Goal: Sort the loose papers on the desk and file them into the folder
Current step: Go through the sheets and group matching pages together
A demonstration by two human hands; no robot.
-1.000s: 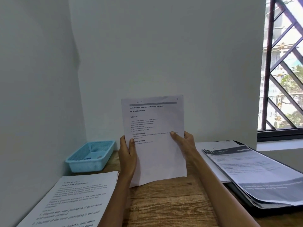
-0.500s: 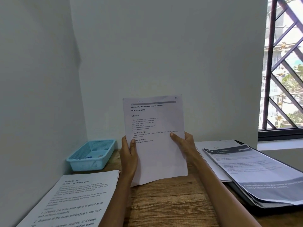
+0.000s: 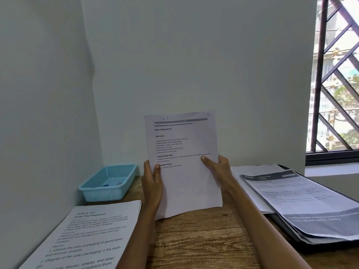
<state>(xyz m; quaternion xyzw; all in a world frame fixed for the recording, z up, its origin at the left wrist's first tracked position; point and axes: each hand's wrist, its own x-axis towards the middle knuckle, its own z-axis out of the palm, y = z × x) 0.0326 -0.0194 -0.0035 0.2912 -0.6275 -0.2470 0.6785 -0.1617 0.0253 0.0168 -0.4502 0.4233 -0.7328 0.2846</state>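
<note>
I hold a printed sheet (image 3: 184,171) upright above the wooden desk (image 3: 200,241), its text facing me. My left hand (image 3: 152,183) grips its left edge, thumb on the front. My right hand (image 3: 218,167) grips the right edge the same way. A stack of printed papers (image 3: 85,237) lies flat at the front left of the desk. On the right, a dark folder (image 3: 285,230) lies open with a pile of papers (image 3: 303,202) on top of it.
A light blue plastic basket (image 3: 108,183) with small items inside stands in the back left corner against the wall. White walls close in the left and back. A barred window (image 3: 334,78) is at the right.
The sheet and both hands have stayed nearly still; the view shifted slightly.
</note>
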